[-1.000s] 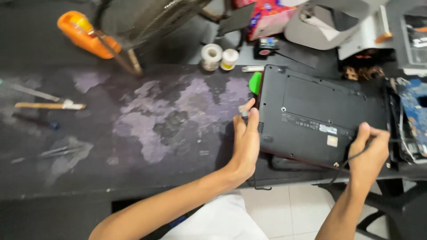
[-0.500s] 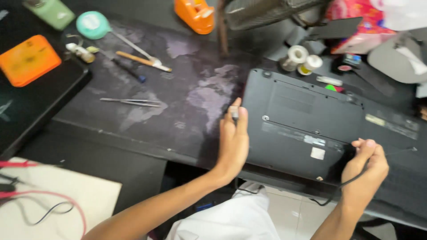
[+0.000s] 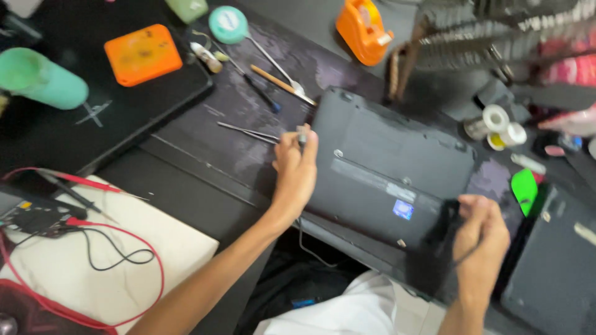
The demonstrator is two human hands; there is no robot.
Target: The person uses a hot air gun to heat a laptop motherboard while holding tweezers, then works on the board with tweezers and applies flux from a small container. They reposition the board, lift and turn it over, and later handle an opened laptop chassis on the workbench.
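Note:
A black laptop (image 3: 385, 155) lies bottom side up on the dark work mat (image 3: 236, 124), turned at an angle. My left hand (image 3: 295, 170) rests on its left edge, pinching a small grey part at the corner. My right hand (image 3: 478, 239) grips the laptop's near right corner, which is blurred, with the fingers curled around it. Thin tweezers (image 3: 248, 132) lie on the mat just left of my left hand.
An orange tape dispenser (image 3: 363, 31) stands at the back. An orange flat box (image 3: 143, 53), a green cylinder (image 3: 40, 77), a round teal tin (image 3: 228, 23) and hand tools (image 3: 282, 80) lie at left. Red and black probe leads (image 3: 81, 223) cross a white pad. Solder spools (image 3: 496, 121) sit right.
The view has swung left and the laptop now sits rotated at an angle. Both hands have stayed on the laptop's left edge and near right corner.

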